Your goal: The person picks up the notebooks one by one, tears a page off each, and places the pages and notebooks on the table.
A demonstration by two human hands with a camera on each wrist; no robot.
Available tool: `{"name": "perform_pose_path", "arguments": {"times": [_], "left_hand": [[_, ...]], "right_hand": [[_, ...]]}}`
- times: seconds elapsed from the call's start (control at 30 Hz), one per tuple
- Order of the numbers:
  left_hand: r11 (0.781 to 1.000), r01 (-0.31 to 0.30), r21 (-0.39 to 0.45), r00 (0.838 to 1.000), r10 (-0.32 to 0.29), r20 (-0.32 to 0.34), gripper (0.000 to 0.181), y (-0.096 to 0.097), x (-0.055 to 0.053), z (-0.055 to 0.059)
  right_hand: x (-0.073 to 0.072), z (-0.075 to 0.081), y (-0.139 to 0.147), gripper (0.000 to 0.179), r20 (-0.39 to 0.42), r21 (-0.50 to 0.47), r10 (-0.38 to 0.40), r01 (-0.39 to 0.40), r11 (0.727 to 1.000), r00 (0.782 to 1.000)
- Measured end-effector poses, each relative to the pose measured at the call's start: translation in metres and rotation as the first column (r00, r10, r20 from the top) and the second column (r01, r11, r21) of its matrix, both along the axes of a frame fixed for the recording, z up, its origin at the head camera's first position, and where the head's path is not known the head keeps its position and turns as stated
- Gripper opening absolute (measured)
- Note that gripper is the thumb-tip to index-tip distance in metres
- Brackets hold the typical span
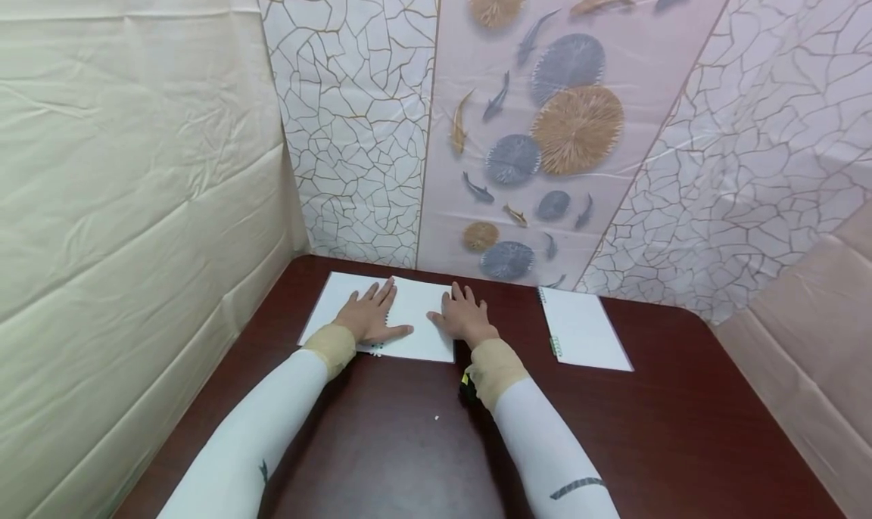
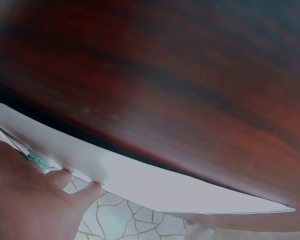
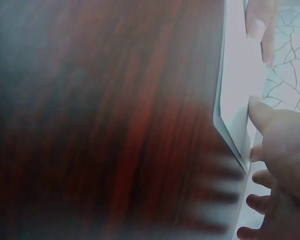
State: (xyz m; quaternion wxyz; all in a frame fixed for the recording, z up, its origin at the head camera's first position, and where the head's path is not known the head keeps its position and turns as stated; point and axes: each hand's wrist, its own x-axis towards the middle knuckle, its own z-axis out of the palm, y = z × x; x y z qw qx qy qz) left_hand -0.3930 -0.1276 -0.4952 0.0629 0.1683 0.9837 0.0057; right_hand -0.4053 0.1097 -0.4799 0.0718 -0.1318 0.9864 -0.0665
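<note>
A spiral notebook (image 1: 418, 299) with blank white pages lies spread wide at the far side of the table. My left hand (image 1: 368, 318) rests flat over its left page and the binding, fingers straight, thumb reaching onto the right page. On the right page's outer edge lies my right hand (image 1: 466, 318), fingers extended and thumb on the paper. In the left wrist view, a teal bit of binding (image 2: 38, 159) shows beside the left hand (image 2: 35, 200). The right wrist view has the right hand (image 3: 287, 155) with its thumb at the page (image 3: 237, 75).
Another spiral notebook (image 1: 586, 328), white with a green piece on its binding, lies to the right on the dark wooden table (image 1: 668, 428). A small white speck (image 1: 437, 417) sits nearer me. Patterned cloth (image 1: 354, 125) hangs behind the table; plain cloth (image 1: 136, 201) hangs at the left.
</note>
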Motion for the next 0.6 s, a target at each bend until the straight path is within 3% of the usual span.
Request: {"name": "perform_pose_path", "arguments": {"times": [0.17,0.37,0.47,0.53,0.6], "left_hand": [[1.000,0.003,0.027,1.000,-0.003,-0.008,0.114,0.001,0.003,0.002],[1.000,-0.005,0.003,1.000,0.005,-0.011,0.112,0.002,0.005,0.004],[1.000,-0.008,-0.011,1.000,0.008,-0.012,0.113,0.003,0.006,0.004],[1.000,-0.004,-0.003,1.000,0.004,-0.016,0.113,0.002,0.006,0.004],[1.000,0.000,0.008,1.000,0.001,-0.016,0.113,0.003,0.005,0.004]], "right_hand": [[0.004,0.003,-0.003,0.069,-0.012,-0.029,0.002,-0.002,1.000,1.000],[0.006,0.001,-0.007,0.056,-0.066,-0.057,0.050,-0.054,0.997,0.997],[0.006,0.003,-0.010,0.057,-0.109,-0.142,0.063,-0.079,0.987,0.992],[0.005,0.006,-0.013,0.061,-0.123,-0.266,0.048,-0.080,0.961,0.991],[0.004,0.011,-0.016,0.070,-0.106,-0.437,0.010,-0.056,0.898,0.994]]}}
